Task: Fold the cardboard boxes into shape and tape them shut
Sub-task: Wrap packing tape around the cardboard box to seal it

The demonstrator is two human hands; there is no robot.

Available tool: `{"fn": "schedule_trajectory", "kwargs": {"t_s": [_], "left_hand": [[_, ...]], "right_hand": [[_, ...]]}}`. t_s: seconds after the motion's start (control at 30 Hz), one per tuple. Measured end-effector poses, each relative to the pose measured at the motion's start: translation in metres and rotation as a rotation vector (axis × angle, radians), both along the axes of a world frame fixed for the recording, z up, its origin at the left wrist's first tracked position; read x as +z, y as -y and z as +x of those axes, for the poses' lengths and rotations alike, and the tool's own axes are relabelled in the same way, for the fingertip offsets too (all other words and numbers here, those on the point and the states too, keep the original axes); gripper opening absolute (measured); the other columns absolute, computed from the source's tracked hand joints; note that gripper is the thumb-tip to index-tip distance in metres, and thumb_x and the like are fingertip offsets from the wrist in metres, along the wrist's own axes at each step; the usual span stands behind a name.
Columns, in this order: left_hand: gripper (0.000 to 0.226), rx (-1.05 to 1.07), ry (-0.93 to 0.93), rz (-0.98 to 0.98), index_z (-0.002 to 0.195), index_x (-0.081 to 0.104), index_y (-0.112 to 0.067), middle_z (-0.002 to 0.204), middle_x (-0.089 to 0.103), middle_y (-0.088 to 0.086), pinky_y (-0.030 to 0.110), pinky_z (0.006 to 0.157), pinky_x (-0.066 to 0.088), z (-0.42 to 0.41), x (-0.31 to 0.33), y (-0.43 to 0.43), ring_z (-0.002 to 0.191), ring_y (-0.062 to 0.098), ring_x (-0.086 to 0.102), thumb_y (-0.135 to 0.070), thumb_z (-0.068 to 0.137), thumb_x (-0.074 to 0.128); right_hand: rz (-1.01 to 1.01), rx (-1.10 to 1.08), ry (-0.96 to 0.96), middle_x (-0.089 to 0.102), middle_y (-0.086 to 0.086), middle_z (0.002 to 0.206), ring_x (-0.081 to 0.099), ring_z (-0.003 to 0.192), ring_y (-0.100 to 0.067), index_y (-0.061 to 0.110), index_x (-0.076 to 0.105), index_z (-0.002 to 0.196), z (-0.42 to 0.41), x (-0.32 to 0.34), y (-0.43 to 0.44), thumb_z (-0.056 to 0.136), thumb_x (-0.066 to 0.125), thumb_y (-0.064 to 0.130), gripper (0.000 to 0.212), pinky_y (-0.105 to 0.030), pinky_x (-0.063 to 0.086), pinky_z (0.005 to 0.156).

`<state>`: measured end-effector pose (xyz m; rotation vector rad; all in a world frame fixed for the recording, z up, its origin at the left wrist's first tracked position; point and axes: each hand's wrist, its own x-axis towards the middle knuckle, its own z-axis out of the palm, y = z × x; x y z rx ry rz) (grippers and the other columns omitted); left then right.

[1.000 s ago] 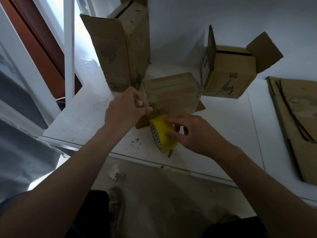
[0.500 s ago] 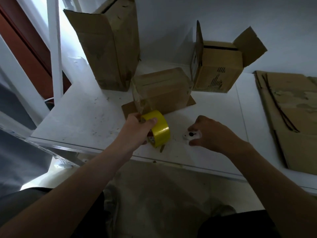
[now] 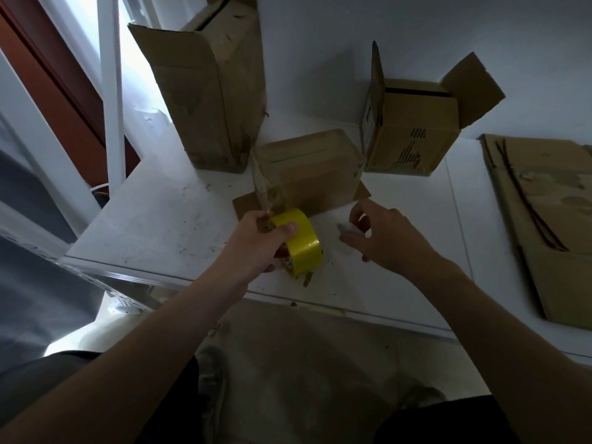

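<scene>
A small brown cardboard box (image 3: pixel 310 174) lies on the white table (image 3: pixel 160 216), its flaps spread flat under it. My left hand (image 3: pixel 256 248) grips a yellow tape roll (image 3: pixel 304 245) just in front of the box. A clear strip of tape (image 3: pixel 264 187) stretches from the roll up to the box's left corner. To the right of the roll, my right hand (image 3: pixel 394 238) hovers over the table with curled fingers and pinches a small white object (image 3: pixel 347 228), which is blurred.
A tall cardboard box (image 3: pixel 211 88) stands at the back left. A box with open flaps (image 3: pixel 416 129) stands at the back right against the wall. Flattened cardboard sheets (image 3: pixel 551 219) lie on the right. The table's front edge is close to my legs.
The tape roll passed from my right hand to my left, and the strip now runs out from the box. My right hand reached a small white object on the table and lifted it.
</scene>
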<state>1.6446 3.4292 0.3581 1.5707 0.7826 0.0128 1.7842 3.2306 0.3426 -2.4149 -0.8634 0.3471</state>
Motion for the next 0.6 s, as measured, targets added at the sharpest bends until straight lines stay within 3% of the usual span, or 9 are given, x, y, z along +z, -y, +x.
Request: {"fn": "schedule_trajectory", "kwargs": {"t_s": [0.1, 0.2, 0.27, 0.33, 0.43, 0.5, 0.6], "left_hand": [[0.056, -0.006, -0.005, 0.007, 0.138, 0.045, -0.028, 0.127, 0.061, -0.004, 0.034, 0.07, 0.053, 0.0, 0.0, 0.0, 0.099, 0.018, 0.07, -0.043, 0.091, 0.071], [0.056, -0.012, 0.003, 0.018, 0.138, 0.045, -0.028, 0.128, 0.061, -0.005, 0.038, 0.075, 0.055, -0.001, -0.002, -0.001, 0.102, 0.021, 0.069, -0.044, 0.091, 0.071], [0.055, -0.008, 0.017, 0.021, 0.136, 0.046, -0.028, 0.125, 0.062, -0.006, 0.038, 0.075, 0.056, -0.002, -0.003, 0.0, 0.1, 0.019, 0.07, -0.044, 0.091, 0.071], [0.052, 0.007, 0.033, 0.002, 0.135, 0.047, -0.028, 0.123, 0.064, -0.006, 0.038, 0.075, 0.057, -0.003, -0.004, 0.001, 0.097, 0.019, 0.071, -0.042, 0.091, 0.072], [0.05, 0.051, 0.052, -0.091, 0.134, 0.05, -0.026, 0.119, 0.066, -0.003, 0.035, 0.071, 0.06, -0.002, -0.004, 0.003, 0.089, 0.021, 0.075, -0.034, 0.091, 0.074], [0.051, 0.073, 0.075, -0.142, 0.136, 0.051, -0.023, 0.123, 0.065, -0.001, 0.03, 0.065, 0.059, -0.002, -0.002, 0.004, 0.095, 0.024, 0.074, -0.029, 0.091, 0.075], [0.05, 0.078, 0.098, -0.156, 0.136, 0.053, -0.02, 0.126, 0.063, 0.002, 0.023, 0.057, 0.057, -0.003, 0.0, 0.004, 0.101, 0.028, 0.071, -0.024, 0.091, 0.075]], "right_hand": [[0.238, -0.007, -0.088, 0.071, 0.006, 0.078, 0.066, 0.052, -0.01, 0.031, 0.059, 0.088, -0.006, 0.012, -0.009, 0.086, 0.079, 0.038, 0.022, -0.019, 0.05, 0.048], [0.37, -0.061, -0.073, 0.07, 0.011, 0.076, 0.065, 0.067, -0.006, 0.027, 0.074, 0.088, -0.008, 0.018, -0.016, 0.079, 0.085, 0.038, 0.018, -0.014, 0.048, 0.058], [0.461, -0.126, -0.174, 0.069, 0.014, 0.069, 0.062, 0.061, -0.003, 0.028, 0.076, 0.082, -0.009, 0.02, -0.017, 0.078, 0.086, 0.037, 0.014, -0.013, 0.045, 0.055], [0.539, -0.168, -0.302, 0.07, 0.009, 0.07, 0.064, 0.058, -0.007, 0.021, 0.071, 0.08, -0.01, 0.022, -0.018, 0.08, 0.085, 0.034, 0.019, -0.02, 0.047, 0.051], [0.664, -0.136, -0.443, 0.076, -0.005, 0.091, 0.071, 0.06, -0.027, 0.012, 0.059, 0.084, -0.011, 0.028, -0.018, 0.089, 0.078, 0.02, 0.021, -0.029, 0.046, 0.043], [0.632, -0.099, -0.391, 0.075, 0.0, 0.081, 0.058, 0.048, -0.02, 0.02, 0.062, 0.084, -0.012, 0.031, -0.021, 0.094, 0.071, 0.022, 0.014, -0.027, 0.039, 0.043], [0.555, -0.078, -0.307, 0.056, 0.017, 0.06, 0.045, 0.048, -0.002, 0.038, 0.063, 0.082, -0.012, 0.031, -0.029, 0.102, 0.058, 0.032, 0.022, -0.027, 0.035, 0.054]]}}
